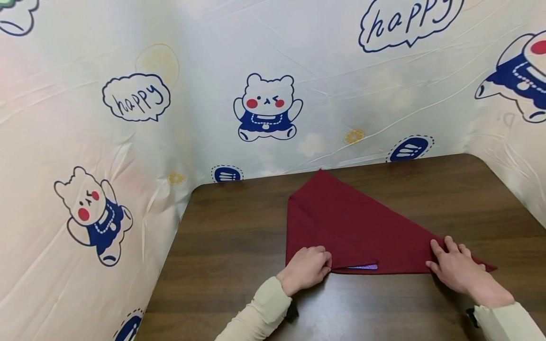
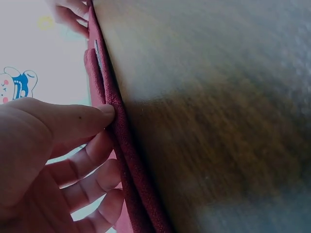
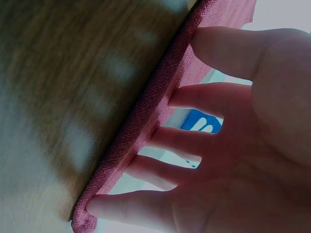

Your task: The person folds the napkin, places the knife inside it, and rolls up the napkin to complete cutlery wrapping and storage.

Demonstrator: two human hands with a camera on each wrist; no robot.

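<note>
A dark red cloth point(image 1: 354, 218), folded into a pointed shape, lies on the brown wooden table. Along its front edge, my left hand point(image 1: 308, 267) pinches the upper layer between thumb point(image 2: 95, 119) and curled fingers. Just right of that hand, a small purple strip point(image 1: 362, 267) shows from under the folded flap; how far it reaches under the cloth is hidden. Toward the cloth's right point, my right hand point(image 1: 460, 269) presses down with spread fingers. In the right wrist view, its fingertips point(image 3: 182, 97) touch the red fabric point(image 3: 146, 114) near the edge.
The wooden table point(image 1: 222, 227) extends around the cloth on all sides. Behind it and at both sides hangs a pale curtain point(image 1: 204, 94) printed with bears and "happy" bubbles. The cloth's top point nearly reaches the table's back edge.
</note>
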